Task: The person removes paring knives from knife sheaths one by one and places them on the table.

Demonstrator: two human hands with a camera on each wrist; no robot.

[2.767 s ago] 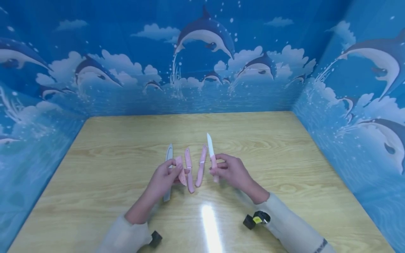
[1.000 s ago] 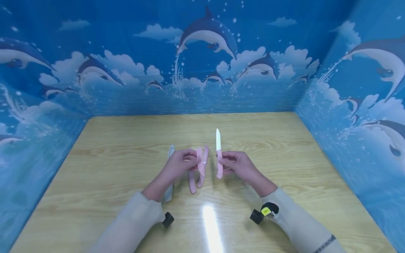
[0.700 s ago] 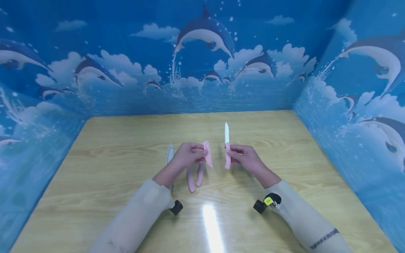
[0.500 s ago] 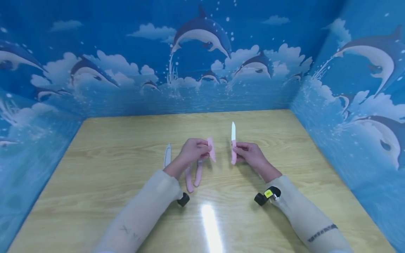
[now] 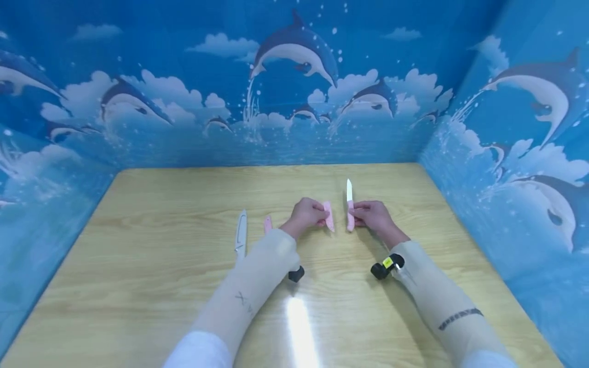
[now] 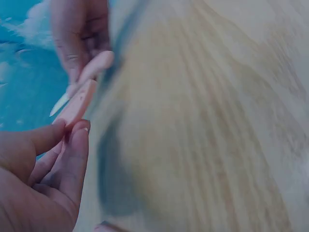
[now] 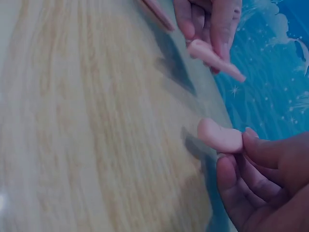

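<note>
In the head view my right hand [image 5: 374, 215] pinches the pink handle of a small knife [image 5: 350, 217], whose white bare blade points away from me. Just to its left, my left hand [image 5: 307, 213] pinches a pink blade sheath [image 5: 329, 217] between thumb and fingers. Knife and sheath are apart and held above the table, their shadows showing in both wrist views. The left wrist view has the sheath [image 6: 77, 106] overlapping the knife [image 6: 99, 63] in line of sight. From the right wrist, the rounded end of the knife handle [image 7: 219, 137] sticks out of my fingers.
A pale grey sheathed knife [image 5: 241, 232] lies on the wooden table [image 5: 175, 245], left of my left forearm. The end of a pink knife [image 5: 268, 225] shows beyond that sleeve; the rest there is hidden. Dolphin-print walls [image 5: 276, 143] border the table's back and sides.
Both hands have moved right and farther from me, keeping hold of the knife and the sheath. My left sleeve now covers most of the pink knives on the table.
</note>
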